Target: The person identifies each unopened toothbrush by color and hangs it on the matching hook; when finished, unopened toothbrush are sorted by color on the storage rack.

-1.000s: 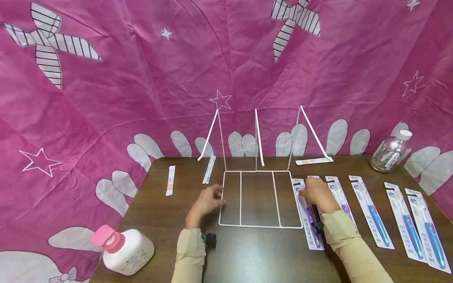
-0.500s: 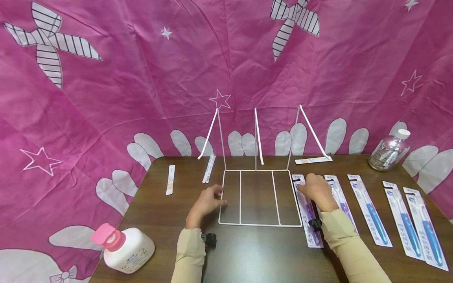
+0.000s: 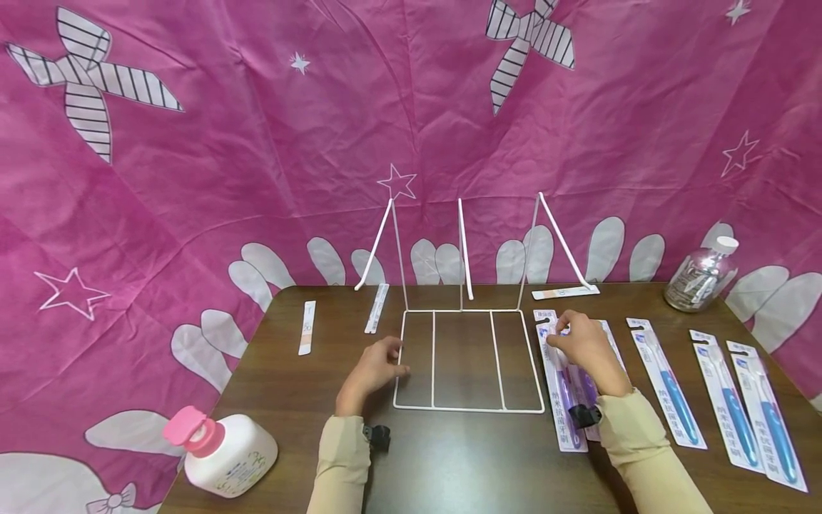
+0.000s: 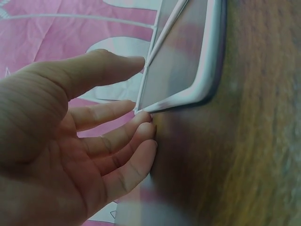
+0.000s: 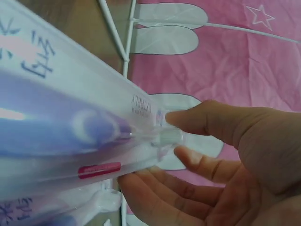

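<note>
Head view: a white wire rack [image 3: 467,359] is flanked by the two hands, and a packaged purple toothbrush [image 3: 561,389] is pinched at its far end by the right hand [image 3: 584,350].

The pack's long axis runs from the fingertips back toward the person, along the rack's right edge and just beside it; a second purple pack [image 3: 594,385] lies partly under the right wrist, and blue toothbrush packs [image 3: 668,382] are spread further to the right. The left hand [image 3: 375,365] is set at the rack's left edge, fingers loosely extended and holding nothing. The pinch itself is shown only in the right wrist view: thumb [image 5: 207,117] above the pack's top edge, fingers beneath. In the left wrist view, the fingertips [image 4: 143,134] are seen touching the rack's corner.
</note>
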Action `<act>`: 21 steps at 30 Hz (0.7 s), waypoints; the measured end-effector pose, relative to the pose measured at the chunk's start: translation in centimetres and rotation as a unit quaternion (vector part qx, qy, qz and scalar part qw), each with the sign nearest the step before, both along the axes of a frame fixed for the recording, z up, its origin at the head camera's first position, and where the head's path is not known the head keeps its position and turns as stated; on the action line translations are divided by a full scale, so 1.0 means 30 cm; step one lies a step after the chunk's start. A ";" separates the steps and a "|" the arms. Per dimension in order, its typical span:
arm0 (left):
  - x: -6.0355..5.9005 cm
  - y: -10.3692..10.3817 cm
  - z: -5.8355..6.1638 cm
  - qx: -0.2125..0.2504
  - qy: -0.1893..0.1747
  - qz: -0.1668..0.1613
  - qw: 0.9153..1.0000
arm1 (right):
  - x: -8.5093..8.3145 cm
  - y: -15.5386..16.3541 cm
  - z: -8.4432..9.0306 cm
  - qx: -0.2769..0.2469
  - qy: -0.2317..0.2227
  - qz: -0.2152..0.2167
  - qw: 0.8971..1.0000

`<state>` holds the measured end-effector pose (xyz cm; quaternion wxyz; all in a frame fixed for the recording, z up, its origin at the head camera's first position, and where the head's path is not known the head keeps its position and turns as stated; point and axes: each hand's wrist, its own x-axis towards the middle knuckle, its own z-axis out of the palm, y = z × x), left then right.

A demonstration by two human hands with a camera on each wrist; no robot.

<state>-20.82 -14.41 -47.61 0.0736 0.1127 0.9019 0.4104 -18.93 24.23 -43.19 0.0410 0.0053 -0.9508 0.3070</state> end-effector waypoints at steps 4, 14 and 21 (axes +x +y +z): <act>-0.006 0.003 -0.008 -0.009 0.018 0.002 1.000 | 0.016 0.004 0.019 0.007 0.017 0.003 1.000; -0.008 0.006 -0.019 -0.006 0.034 0.007 0.999 | 0.076 0.017 0.080 -0.015 0.041 -0.016 0.999; -0.010 0.009 -0.020 0.001 0.023 0.017 1.000 | 0.115 0.016 0.140 -0.022 0.102 -0.028 0.994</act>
